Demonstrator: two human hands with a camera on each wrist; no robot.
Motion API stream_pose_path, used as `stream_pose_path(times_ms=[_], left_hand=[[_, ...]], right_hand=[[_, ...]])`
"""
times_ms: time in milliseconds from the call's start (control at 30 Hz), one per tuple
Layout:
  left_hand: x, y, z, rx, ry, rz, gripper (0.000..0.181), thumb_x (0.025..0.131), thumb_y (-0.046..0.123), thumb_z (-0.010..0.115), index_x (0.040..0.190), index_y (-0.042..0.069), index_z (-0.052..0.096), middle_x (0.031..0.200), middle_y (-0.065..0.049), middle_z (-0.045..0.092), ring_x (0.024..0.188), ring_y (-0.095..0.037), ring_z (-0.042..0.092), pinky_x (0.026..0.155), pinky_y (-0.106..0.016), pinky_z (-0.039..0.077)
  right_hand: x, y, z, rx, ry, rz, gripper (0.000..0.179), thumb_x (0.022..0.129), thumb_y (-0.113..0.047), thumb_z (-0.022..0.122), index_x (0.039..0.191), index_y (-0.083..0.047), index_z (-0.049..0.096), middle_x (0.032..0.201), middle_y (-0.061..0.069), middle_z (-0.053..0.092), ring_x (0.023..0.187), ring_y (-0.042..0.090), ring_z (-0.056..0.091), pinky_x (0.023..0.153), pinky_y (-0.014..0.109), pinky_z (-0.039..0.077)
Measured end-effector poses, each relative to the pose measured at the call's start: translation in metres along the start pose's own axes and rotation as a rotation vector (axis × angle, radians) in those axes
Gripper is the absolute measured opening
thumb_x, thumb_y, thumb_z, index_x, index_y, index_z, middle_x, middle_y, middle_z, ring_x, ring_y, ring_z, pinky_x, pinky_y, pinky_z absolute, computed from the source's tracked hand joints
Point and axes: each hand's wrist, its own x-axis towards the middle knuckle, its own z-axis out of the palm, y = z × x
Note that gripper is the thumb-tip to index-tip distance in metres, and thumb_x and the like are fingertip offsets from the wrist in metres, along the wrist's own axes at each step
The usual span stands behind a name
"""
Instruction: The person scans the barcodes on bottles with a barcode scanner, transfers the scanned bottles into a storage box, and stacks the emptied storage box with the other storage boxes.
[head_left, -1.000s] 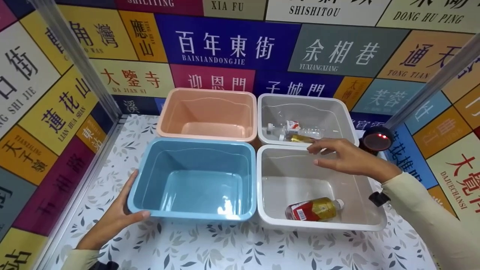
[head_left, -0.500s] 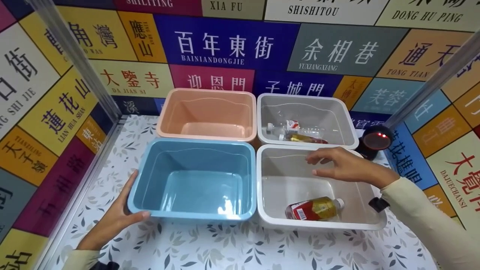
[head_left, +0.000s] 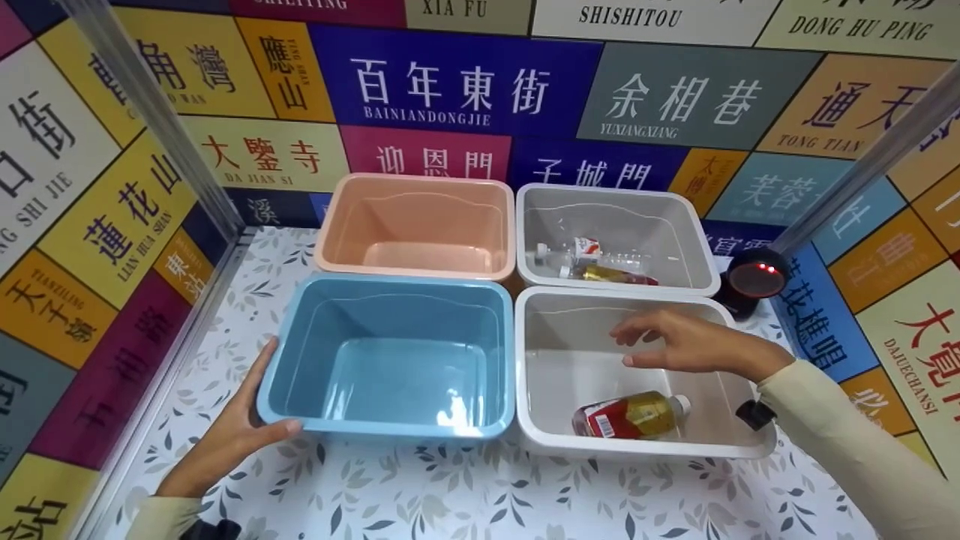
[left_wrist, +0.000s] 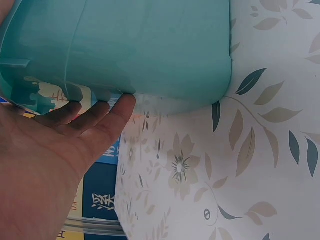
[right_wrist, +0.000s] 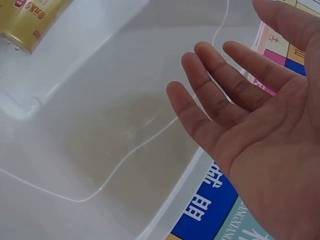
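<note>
My left hand [head_left: 232, 427] rests on the near left corner of a light blue basin [head_left: 274, 420], its thumb at the front rim. The left wrist view shows its extended fingers [left_wrist: 117, 120] against the basin's outer wall. Over the near right grey-white basin [head_left: 637, 448] hovers my right hand [head_left: 686, 345], palm bare, fingers loosely bent, holding nothing. Below it in that basin a bottle [head_left: 634, 416] lies on its side, with yellowish contents, a red and white label and a white cap. The right wrist view catches part of the gold bottle [right_wrist: 30, 22].
Behind the blue basin stands a peach basin [head_left: 420, 261]. In the grey basin [head_left: 615, 196] at the back right lie a clear plastic bottle [head_left: 585, 251] and a yellow and red one [head_left: 604, 274]. A black round device [head_left: 756, 274] with red lights stands right of it. Sign-printed walls enclose the leaf-patterned table [head_left: 420, 495].
My right hand has come down and nearer, from over the edge between the two grey basins to over the near one. My left hand has stayed at the blue basin.
</note>
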Motion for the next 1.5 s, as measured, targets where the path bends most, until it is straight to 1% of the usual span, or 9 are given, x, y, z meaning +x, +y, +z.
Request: stream_pose_path(times_ms=[133, 367, 600, 667, 800, 867, 1067, 1267, 1500], left_hand=[[0.000, 0.000, 0.001, 0.000, 0.005, 0.001, 0.116, 0.101, 0.018, 0.078, 0.173, 0.054, -0.004, 0.184, -0.006, -0.013, 0.165, -0.051, 0.005, 0.122, -0.070, 0.027], [0.000, 0.000, 0.000, 0.005, 0.017, -0.008, 0.117, 0.099, 0.019, 0.080, 0.173, 0.055, -0.003, 0.184, -0.005, -0.013, 0.165, -0.049, 0.005, 0.123, -0.073, 0.022], [0.001, -0.001, 0.001, 0.021, 0.022, -0.003, 0.116, 0.099, 0.020, 0.080, 0.173, 0.055, -0.002, 0.184, -0.007, -0.010, 0.162, -0.049, 0.011, 0.121, -0.072, 0.028], [0.001, -0.001, 0.000, 0.017, 0.017, 0.005, 0.116, 0.099, 0.020, 0.080, 0.173, 0.054, -0.002, 0.184, -0.007, -0.010, 0.162, -0.048, 0.012, 0.121, -0.067, 0.032], [0.002, -0.001, -0.001, 0.002, 0.009, 0.021, 0.115, 0.100, 0.016, 0.078, 0.174, 0.053, -0.002, 0.184, -0.006, -0.011, 0.162, -0.047, 0.011, 0.115, -0.037, 0.044], [0.002, -0.001, -0.001, 0.001, 0.008, 0.019, 0.114, 0.101, 0.016, 0.078, 0.174, 0.052, -0.002, 0.184, -0.006, -0.011, 0.163, -0.047, 0.011, 0.111, -0.030, 0.045], [0.001, 0.000, 0.000, 0.010, 0.017, 0.008, 0.115, 0.100, 0.019, 0.079, 0.173, 0.054, -0.003, 0.184, -0.006, -0.011, 0.164, -0.048, 0.009, 0.122, -0.069, 0.029], [0.001, 0.000, 0.000, 0.004, 0.018, 0.003, 0.116, 0.099, 0.018, 0.079, 0.173, 0.055, -0.002, 0.184, -0.004, -0.012, 0.165, -0.049, 0.006, 0.123, -0.076, 0.020], [0.000, -0.001, 0.000, 0.012, 0.021, -0.008, 0.117, 0.099, 0.019, 0.081, 0.173, 0.056, -0.002, 0.184, -0.003, -0.013, 0.165, -0.049, 0.004, 0.124, -0.078, 0.016]], right_hand=[[0.001, 0.004, 0.005, 0.018, -0.029, 0.013, 0.045, 0.103, -0.030, 0.080, 0.139, -0.003, 0.073, 0.131, 0.014, 0.077, 0.121, 0.041, 0.072, 0.104, 0.066, 0.055], [0.002, 0.011, 0.013, 0.011, -0.077, 0.055, 0.047, 0.101, -0.035, 0.081, 0.137, -0.005, 0.075, 0.128, 0.012, 0.078, 0.120, 0.038, 0.073, 0.103, 0.063, 0.057], [0.005, 0.016, 0.020, 0.014, -0.131, 0.099, 0.048, 0.101, -0.036, 0.082, 0.138, -0.006, 0.075, 0.130, 0.010, 0.078, 0.121, 0.036, 0.072, 0.104, 0.061, 0.057], [0.006, 0.017, 0.022, 0.017, -0.145, 0.105, 0.048, 0.100, -0.034, 0.083, 0.137, -0.006, 0.075, 0.129, 0.010, 0.078, 0.121, 0.036, 0.072, 0.105, 0.062, 0.057], [0.008, 0.018, 0.025, 0.012, -0.162, 0.107, 0.045, 0.098, -0.031, 0.084, 0.134, -0.005, 0.076, 0.126, 0.010, 0.078, 0.119, 0.039, 0.071, 0.104, 0.064, 0.056], [0.009, 0.019, 0.027, 0.012, -0.172, 0.111, 0.043, 0.098, -0.029, 0.085, 0.132, -0.004, 0.077, 0.126, 0.010, 0.078, 0.119, 0.041, 0.071, 0.103, 0.065, 0.056], [0.009, 0.024, 0.033, 0.029, -0.207, 0.129, 0.045, 0.097, -0.030, 0.086, 0.133, -0.005, 0.077, 0.129, 0.014, 0.077, 0.121, 0.044, 0.069, 0.104, 0.067, 0.055], [0.010, 0.028, 0.038, 0.009, -0.235, 0.104, 0.047, 0.095, -0.031, 0.088, 0.131, -0.004, 0.077, 0.127, 0.017, 0.077, 0.118, 0.042, 0.071, 0.103, 0.067, 0.055], [0.011, 0.033, 0.043, 0.022, -0.271, 0.154, 0.049, 0.094, -0.028, 0.088, 0.133, -0.001, 0.076, 0.128, 0.017, 0.077, 0.120, 0.042, 0.070, 0.105, 0.068, 0.053]])
